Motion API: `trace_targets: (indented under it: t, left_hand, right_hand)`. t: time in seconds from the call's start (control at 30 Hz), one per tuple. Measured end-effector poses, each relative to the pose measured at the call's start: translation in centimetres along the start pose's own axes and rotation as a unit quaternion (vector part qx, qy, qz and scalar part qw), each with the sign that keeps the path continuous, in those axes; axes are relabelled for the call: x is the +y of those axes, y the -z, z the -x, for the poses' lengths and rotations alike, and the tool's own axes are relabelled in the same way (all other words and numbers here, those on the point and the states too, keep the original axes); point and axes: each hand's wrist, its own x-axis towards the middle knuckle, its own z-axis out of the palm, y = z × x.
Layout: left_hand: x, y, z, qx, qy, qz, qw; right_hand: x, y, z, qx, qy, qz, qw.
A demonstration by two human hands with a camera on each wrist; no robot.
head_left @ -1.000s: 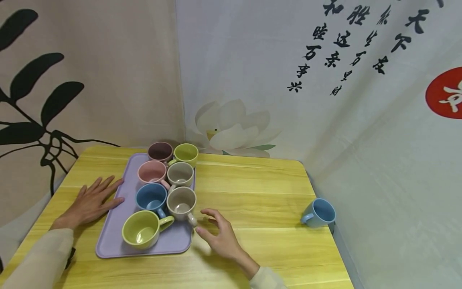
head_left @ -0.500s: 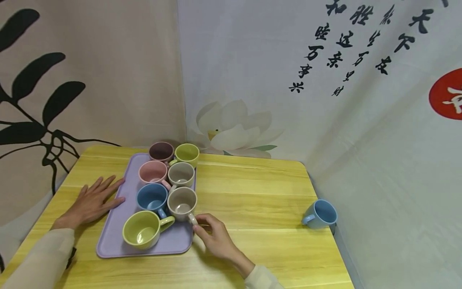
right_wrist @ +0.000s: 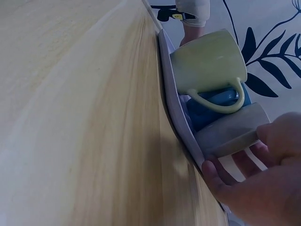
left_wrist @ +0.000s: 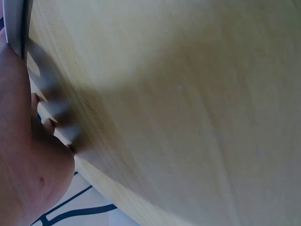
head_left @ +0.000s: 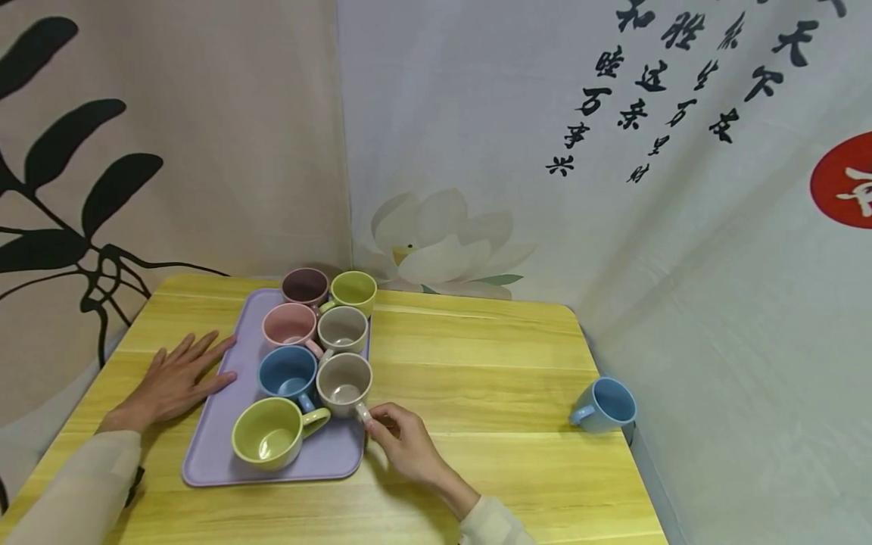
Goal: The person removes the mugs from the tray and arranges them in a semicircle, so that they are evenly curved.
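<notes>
My left hand [head_left: 173,382] lies flat with spread fingers at the left rim of the lilac tray [head_left: 211,454], thumb and fingertips on that rim. At the tray's right side my right hand [head_left: 409,446] pinches the handle of the nearer grey mug [head_left: 344,384] between thumb and fingers. In the right wrist view the same grey mug [right_wrist: 233,132] stands on the tray beside the fingers. Close around it are a blue mug [head_left: 287,372], a large yellow-green mug [head_left: 267,434] at the front and another grey mug [head_left: 343,330] behind.
Farther back on the tray are a pink mug [head_left: 289,325], a dark purple mug [head_left: 305,287] and a smaller yellow-green mug [head_left: 353,292]. A light blue mug [head_left: 605,405] stands at the right edge of the wooden table [head_left: 490,378]. A printed curtain [head_left: 436,136] hangs behind.
My right hand has moved left to the grey mug, and its thumb and fingers have closed on the handle. The left hand and the mugs stay in place.
</notes>
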Motion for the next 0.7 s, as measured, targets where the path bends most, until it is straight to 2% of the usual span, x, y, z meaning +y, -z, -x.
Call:
trace_targets:
  t: [0.3, 0.7]
  left_hand:
    - [-0.04, -0.09, 0.05, 0.001, -0.001, 0.001, 1.0]
    - [-0.02, -0.06, 0.03, 0.0, 0.001, -0.001, 1.0]
  right_hand:
    - [-0.33, 0.33, -0.23, -0.026, -0.037, -0.016, 0.999]
    - [-0.37, 0.16, -0.44, -0.034, -0.048, -0.039, 0.998]
